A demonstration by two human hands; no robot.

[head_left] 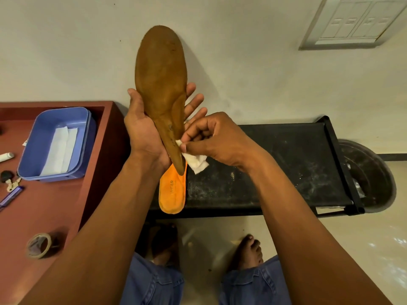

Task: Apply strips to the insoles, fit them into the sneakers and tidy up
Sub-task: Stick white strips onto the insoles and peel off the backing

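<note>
My left hand point(143, 128) holds a brown insole point(160, 84) upright in front of me, thumb on its left edge and fingers behind it. At the heel end of that insole my right hand point(211, 137) pinches a white strip point(195, 160), whose loose end hangs below my fingers. A second, orange insole point(172, 192) lies on the black rack point(286, 155) just under the brown one. No sneakers are in view.
A blue tray point(44, 128) with white strips point(59, 148) sits on the red table point(55, 205). Also on the table are a tape roll point(39, 245), keys point(11, 181), a purple lighter point(11, 198) and a small white tube point(6, 156). A dark tub point(370, 177) stands right of the rack.
</note>
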